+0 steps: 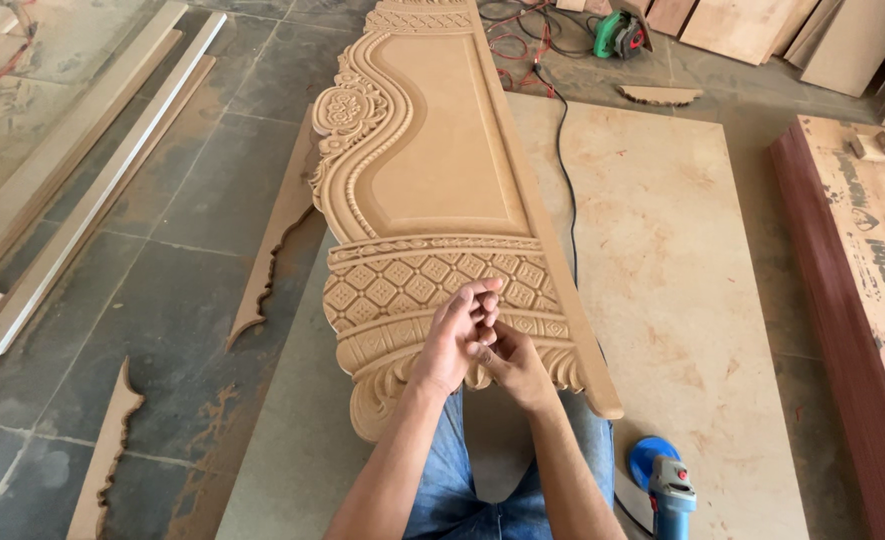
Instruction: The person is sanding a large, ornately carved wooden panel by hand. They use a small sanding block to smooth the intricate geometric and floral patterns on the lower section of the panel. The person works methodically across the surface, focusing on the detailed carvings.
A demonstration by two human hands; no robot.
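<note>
Floor: grey tile, three scalloped offcuts in view, one flat sheet under you. One carved panel lies lengthwise in front of your knees, near end over your lap. Judged stiff, fairly heavy, dusty; relief edges look chip-prone, so grip the plain long edges, not the carving. Two grinders: blue at your right knee, green far off. Your left hand and right hand are pressed together over the panel's near end, fingers curled; whether anything is pinched between them, cannot tell.
</note>
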